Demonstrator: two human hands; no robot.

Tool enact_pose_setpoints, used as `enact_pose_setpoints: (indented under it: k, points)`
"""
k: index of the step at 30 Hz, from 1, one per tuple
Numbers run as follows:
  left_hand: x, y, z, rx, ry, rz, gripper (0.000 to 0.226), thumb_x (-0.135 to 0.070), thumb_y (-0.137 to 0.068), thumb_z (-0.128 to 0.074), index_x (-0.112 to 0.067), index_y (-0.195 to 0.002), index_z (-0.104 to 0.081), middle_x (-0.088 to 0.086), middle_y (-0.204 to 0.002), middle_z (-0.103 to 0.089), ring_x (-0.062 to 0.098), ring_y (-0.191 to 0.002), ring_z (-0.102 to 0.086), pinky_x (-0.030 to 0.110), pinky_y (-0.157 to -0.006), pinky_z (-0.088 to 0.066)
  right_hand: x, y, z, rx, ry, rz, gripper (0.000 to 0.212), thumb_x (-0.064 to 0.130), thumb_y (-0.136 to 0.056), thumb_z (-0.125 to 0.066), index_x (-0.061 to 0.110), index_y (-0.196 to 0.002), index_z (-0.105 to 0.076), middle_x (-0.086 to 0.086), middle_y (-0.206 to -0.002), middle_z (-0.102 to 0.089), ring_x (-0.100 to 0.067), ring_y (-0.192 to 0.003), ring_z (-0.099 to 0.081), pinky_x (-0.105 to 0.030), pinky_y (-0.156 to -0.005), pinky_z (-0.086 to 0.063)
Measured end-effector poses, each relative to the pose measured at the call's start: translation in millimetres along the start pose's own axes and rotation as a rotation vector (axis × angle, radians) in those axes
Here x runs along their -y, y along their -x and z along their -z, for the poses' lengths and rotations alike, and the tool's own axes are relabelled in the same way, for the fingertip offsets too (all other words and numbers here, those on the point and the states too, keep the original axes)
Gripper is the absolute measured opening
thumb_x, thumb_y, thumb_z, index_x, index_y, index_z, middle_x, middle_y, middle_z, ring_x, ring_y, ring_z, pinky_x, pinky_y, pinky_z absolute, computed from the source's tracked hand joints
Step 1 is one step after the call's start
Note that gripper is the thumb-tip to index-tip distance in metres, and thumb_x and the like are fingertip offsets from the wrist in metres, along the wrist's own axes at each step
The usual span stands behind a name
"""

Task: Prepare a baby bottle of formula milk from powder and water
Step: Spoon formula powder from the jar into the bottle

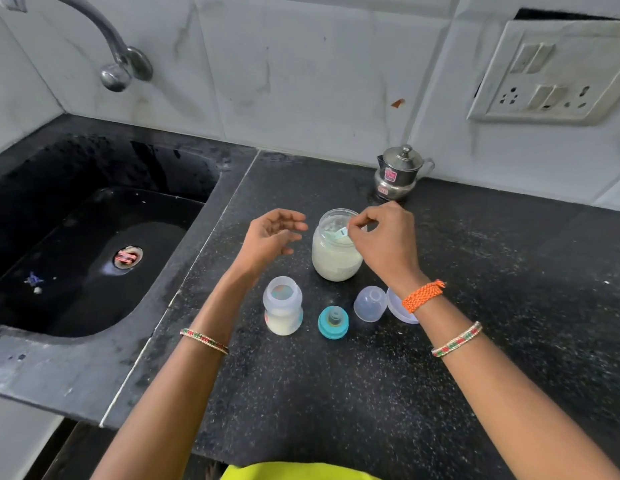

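Note:
An open glass jar of pale formula powder [336,258] stands mid-counter. My right hand [384,237] is over its mouth, fingers pinched on the handle of a light blue scoop [342,233] that dips into the jar. My left hand [272,235] hovers just left of the jar, fingers spread, holding nothing. In front stands the uncapped baby bottle [283,306] with white contents in its lower part. Beside it lie the teal ring with nipple [333,322], a clear dome cap [370,303] and the jar's lid [400,308], partly hidden by my right wrist.
A small steel lidded pot [398,174] stands at the back against the tiled wall. A black sink [93,237] with a curved tap [114,60] lies to the left. A switch and socket plate [551,71] hangs on the wall, upper right.

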State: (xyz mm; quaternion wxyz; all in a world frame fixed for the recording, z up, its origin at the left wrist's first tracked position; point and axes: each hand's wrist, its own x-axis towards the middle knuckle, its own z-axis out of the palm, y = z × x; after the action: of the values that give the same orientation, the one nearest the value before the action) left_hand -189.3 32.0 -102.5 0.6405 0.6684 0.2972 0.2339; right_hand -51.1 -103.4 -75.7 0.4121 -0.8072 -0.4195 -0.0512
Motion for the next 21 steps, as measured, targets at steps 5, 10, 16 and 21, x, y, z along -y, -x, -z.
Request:
enact_pose_setpoints:
  k: [5, 10, 16, 21]
  points:
    - [5, -5, 1, 0.075, -0.003, 0.024, 0.031, 0.009, -0.087, -0.052, -0.012, -0.108, -0.061, 0.0, -0.097, -0.067, 0.013, -0.087, -0.06, 0.026, -0.07, -0.05, 3, -3, -8, 0.024, 0.022, -0.061, 0.009, 0.006, -0.074, -0.069, 0.011, -0.069, -0.075, -0.005, -0.069, -0.069, -0.013, -0.078, -0.055, -0.028, -0.07, -0.047]
    - [7, -5, 3, 0.108, -0.015, 0.023, 0.031, 0.008, -0.087, -0.054, -0.015, -0.106, -0.062, -0.003, -0.096, -0.068, 0.012, -0.087, -0.061, 0.028, -0.072, -0.051, 6, -8, -4, 0.111, 0.151, -0.06, 0.015, 0.009, -0.074, -0.063, 0.01, -0.066, -0.075, -0.002, -0.067, -0.071, -0.024, -0.08, -0.063, -0.044, -0.081, -0.05]
    - [5, 0, 5, 0.08, -0.08, 0.0, 0.031, 0.006, -0.088, -0.052, -0.015, -0.108, -0.063, -0.002, -0.107, -0.067, 0.011, -0.087, -0.058, 0.029, -0.076, -0.05, 7, -8, -6, 0.187, 0.226, -0.1, 0.015, 0.009, -0.075, -0.061, 0.014, -0.068, -0.073, 0.002, -0.075, -0.071, -0.021, -0.095, -0.056, -0.037, -0.088, -0.033]
    - [3, 14, 15, 0.042, -0.055, -0.023, 0.03, 0.004, -0.088, -0.055, -0.02, -0.105, -0.063, -0.005, -0.106, -0.067, 0.008, -0.085, -0.058, 0.026, -0.073, -0.049, 9, -5, -4, 0.151, 0.156, -0.093, 0.015, 0.008, -0.077, -0.065, 0.017, -0.069, -0.074, 0.005, -0.079, -0.071, -0.019, -0.095, -0.052, -0.033, -0.082, -0.026]
